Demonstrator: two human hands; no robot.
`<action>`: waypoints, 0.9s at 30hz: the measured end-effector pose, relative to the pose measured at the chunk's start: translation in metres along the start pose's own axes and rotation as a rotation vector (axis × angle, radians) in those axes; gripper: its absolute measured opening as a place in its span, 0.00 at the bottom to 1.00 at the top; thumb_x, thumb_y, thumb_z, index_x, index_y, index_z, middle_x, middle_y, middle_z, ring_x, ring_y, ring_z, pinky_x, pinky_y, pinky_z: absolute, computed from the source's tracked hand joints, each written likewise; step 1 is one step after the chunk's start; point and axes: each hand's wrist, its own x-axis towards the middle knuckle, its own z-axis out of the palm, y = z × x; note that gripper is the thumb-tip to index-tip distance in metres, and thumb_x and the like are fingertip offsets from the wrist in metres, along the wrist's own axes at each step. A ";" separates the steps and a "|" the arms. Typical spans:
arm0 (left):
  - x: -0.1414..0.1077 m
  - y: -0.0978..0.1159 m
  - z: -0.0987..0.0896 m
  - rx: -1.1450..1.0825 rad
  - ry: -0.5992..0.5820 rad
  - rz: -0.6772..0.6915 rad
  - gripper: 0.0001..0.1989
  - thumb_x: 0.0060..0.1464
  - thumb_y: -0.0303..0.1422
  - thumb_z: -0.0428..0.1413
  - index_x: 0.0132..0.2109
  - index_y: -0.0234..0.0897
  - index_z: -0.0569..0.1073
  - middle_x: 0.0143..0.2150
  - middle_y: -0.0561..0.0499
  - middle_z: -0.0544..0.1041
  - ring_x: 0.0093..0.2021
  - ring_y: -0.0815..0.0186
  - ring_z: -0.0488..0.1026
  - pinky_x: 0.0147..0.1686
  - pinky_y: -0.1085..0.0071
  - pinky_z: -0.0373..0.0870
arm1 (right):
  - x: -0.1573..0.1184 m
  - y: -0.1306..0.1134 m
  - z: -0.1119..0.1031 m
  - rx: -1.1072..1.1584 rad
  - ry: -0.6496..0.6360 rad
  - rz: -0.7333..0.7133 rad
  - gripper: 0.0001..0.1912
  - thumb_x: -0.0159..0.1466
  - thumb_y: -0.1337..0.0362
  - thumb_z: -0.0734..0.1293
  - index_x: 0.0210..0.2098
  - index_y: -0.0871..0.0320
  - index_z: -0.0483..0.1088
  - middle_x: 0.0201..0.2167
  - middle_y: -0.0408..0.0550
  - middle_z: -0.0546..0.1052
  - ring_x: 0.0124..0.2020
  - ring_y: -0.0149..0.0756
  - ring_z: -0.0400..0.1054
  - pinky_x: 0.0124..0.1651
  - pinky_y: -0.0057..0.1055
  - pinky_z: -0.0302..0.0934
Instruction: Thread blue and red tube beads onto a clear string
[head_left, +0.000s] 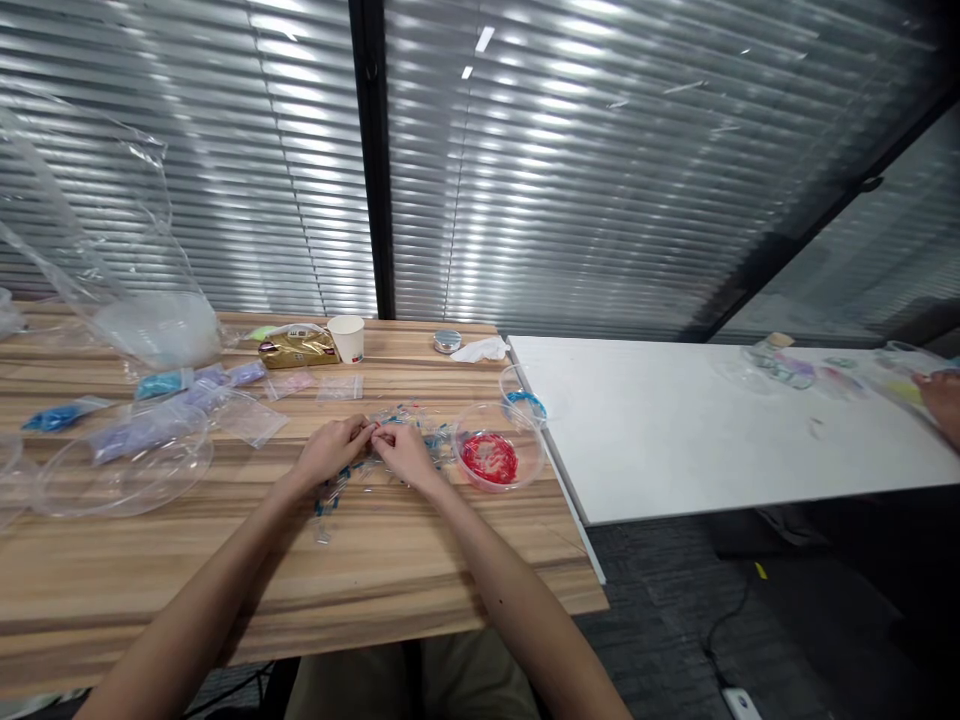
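My left hand (335,447) and my right hand (405,450) meet over the wooden table, both closed with fingertips pinched together. A speck of red shows between them, too small to name. Around and beneath the fingers lies a scatter of small clear and blue plastic bits (330,497). Just right of my right hand stands a clear round tub (531,462) with a red stringy-looking mass (490,458) in it. Behind that tub, a second clear container holds a blue ring-shaped mass (527,404).
Clear tubs (124,500) and bags of purple (150,430) and blue material (64,413) lie at left. A gold tissue pack (298,348), paper cup (346,340) and round tin (447,342) stand behind. Another person's hand (941,400) is over the white table (675,440).
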 end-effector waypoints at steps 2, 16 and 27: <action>0.000 0.001 -0.001 0.001 -0.004 0.009 0.22 0.59 0.48 0.38 0.34 0.40 0.70 0.31 0.47 0.78 0.34 0.58 0.74 0.33 0.70 0.62 | 0.000 -0.001 0.000 -0.002 0.000 0.002 0.12 0.60 0.75 0.60 0.25 0.62 0.73 0.22 0.41 0.71 0.24 0.27 0.60 0.31 0.22 0.51; -0.001 -0.001 0.000 -0.009 -0.003 0.027 0.22 0.60 0.47 0.39 0.36 0.40 0.71 0.32 0.48 0.78 0.33 0.59 0.74 0.31 0.71 0.60 | -0.001 -0.002 -0.002 -0.014 -0.004 0.007 0.11 0.60 0.74 0.61 0.28 0.61 0.74 0.25 0.43 0.74 0.26 0.29 0.62 0.32 0.23 0.54; 0.000 -0.003 0.001 -0.010 -0.011 0.014 0.22 0.60 0.48 0.39 0.35 0.40 0.71 0.33 0.47 0.78 0.35 0.58 0.74 0.33 0.70 0.62 | -0.001 -0.001 -0.001 -0.031 -0.010 0.002 0.11 0.60 0.74 0.61 0.28 0.61 0.75 0.26 0.43 0.75 0.27 0.29 0.63 0.34 0.23 0.54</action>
